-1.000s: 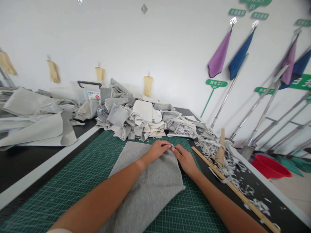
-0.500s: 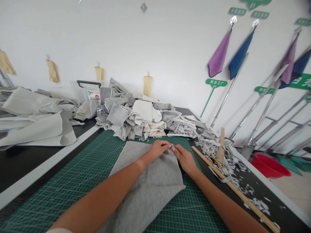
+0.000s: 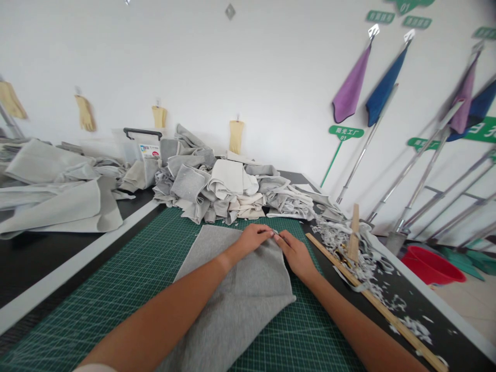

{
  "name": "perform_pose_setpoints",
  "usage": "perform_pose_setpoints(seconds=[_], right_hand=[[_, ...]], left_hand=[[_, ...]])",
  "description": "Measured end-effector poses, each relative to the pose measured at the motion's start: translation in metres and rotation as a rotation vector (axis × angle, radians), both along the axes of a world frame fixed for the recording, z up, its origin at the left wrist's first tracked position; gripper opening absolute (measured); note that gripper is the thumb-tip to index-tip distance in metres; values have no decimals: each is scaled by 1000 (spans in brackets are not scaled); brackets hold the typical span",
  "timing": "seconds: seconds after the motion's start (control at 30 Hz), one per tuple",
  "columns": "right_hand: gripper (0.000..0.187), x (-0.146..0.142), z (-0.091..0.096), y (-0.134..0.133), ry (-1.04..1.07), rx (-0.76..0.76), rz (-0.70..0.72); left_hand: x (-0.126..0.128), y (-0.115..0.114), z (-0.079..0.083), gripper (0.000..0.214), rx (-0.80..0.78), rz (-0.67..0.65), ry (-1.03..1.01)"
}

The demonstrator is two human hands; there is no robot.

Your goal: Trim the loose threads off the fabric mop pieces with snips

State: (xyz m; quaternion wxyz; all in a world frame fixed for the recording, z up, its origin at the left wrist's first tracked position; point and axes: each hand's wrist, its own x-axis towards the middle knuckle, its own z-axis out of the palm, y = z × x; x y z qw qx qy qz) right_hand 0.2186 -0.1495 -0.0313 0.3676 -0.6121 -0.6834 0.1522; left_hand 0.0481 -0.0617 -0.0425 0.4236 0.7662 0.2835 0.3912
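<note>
Your left hand (image 3: 251, 238) and right hand (image 3: 295, 255) lie close together at the far end of a grey cloth (image 3: 236, 294), which sits flat on a green cutting mat (image 3: 116, 305). Both hands are curled and pressed down on the cloth, almost touching. A small metal tip (image 3: 276, 235) shows between them, but you can't tell what it is or which hand pinches it.

Just right of your right hand, a wooden ruler (image 3: 372, 299) lies angled across the black table (image 3: 50, 263), beside a pile of cloth scraps (image 3: 341, 243). Beyond the mat rises a heap of grey and cream cloth (image 3: 217, 188), with more pale cloth (image 3: 50, 201) to the far left. Off to the right, a red basin (image 3: 432, 266) sits on the floor, and mops (image 3: 411, 191) lean against the wall.
</note>
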Motion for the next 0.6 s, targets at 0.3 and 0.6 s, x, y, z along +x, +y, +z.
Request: perform_pose_setpoints(seconds=[0.3,0.6], right_hand=[[42,4,-1,8,137,-12,10],[41,-3,14,1,534,-443,182]], left_hand=[[1,4,-5,32,-11,-10,-26],[0,5,4,33,36,199,-103]])
